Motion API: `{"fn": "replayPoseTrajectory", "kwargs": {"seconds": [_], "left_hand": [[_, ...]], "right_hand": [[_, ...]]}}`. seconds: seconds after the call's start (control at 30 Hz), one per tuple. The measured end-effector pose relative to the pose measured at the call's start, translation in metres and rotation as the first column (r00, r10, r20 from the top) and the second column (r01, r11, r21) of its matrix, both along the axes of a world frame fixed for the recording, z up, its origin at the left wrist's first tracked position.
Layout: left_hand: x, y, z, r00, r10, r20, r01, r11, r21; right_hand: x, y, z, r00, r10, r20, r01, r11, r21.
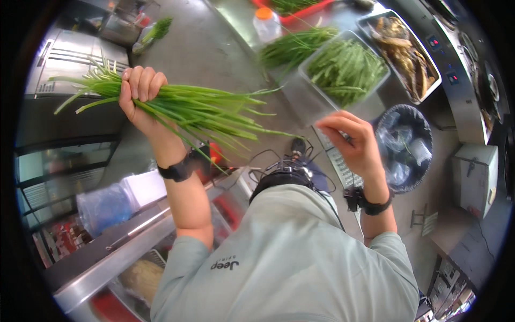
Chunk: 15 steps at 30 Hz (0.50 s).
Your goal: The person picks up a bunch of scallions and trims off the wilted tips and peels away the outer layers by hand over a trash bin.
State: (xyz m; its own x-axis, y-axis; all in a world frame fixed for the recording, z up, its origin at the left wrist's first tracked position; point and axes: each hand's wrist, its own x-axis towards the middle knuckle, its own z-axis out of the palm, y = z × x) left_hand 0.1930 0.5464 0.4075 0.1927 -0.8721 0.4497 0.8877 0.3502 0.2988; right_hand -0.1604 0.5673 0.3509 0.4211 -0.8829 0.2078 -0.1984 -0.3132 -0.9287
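My left hand (141,90) grips a thick bunch of scallions or chives (201,106) near its pale root ends. Their long green tips fan out to the right, in front of my body. Apart from the bunch, my right hand (350,141) hangs in the air with bent fingers and shows nothing in its grasp. Just beyond it stands a clear plastic container (344,68) of cut green vegetable pieces (350,72). More long green stalks (295,46) lie on the metal counter to the left of that container.
A white-rimmed tray (432,86) holds brown food pieces. An orange-lidded jar (267,26) stands near a red basket (289,16). To my right is a lined rubbish bin (404,147). A metal counter edge (120,249) runs along my left; a wrapped green bunch (155,34) lies farther off.
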Motion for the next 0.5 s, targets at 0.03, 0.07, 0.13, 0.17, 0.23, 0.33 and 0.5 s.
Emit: {"fn": "replayPoseTrajectory", "kwargs": {"seconds": [0.03,0.07,0.13,0.17,0.23,0.33,0.5], "left_hand": [[0.010,-0.006,0.004,1.000,0.000,0.013,0.000,1.000,-0.007],[0.020,-0.010,0.010,1.000,0.005,0.030,-0.005,1.000,-0.015],[0.041,-0.022,0.012,0.999,0.011,0.044,-0.010,1.000,-0.026],[0.053,-0.027,0.015,0.999,0.015,0.047,-0.014,1.000,-0.025],[0.073,-0.033,0.018,0.999,0.029,0.024,-0.029,0.999,-0.027],[0.115,-0.042,0.017,0.997,0.073,0.037,-0.071,0.996,-0.045],[0.203,-0.074,0.003,0.996,0.085,-0.016,-0.086,0.993,-0.077]], "right_hand": [[0.027,-0.014,0.009,0.999,0.019,0.046,-0.017,0.998,-0.053],[0.048,-0.029,0.015,0.996,0.073,0.058,-0.072,0.997,-0.019],[0.083,-0.055,0.021,0.983,0.175,0.057,-0.178,0.983,0.050],[0.104,-0.062,0.021,0.970,0.232,0.067,-0.237,0.969,0.067],[0.142,-0.072,0.015,0.960,0.271,0.073,-0.274,0.960,0.047],[0.192,-0.088,0.009,0.975,0.215,0.059,-0.213,0.976,-0.039],[0.280,-0.125,-0.002,0.959,0.236,0.159,-0.243,0.970,0.026]]}}
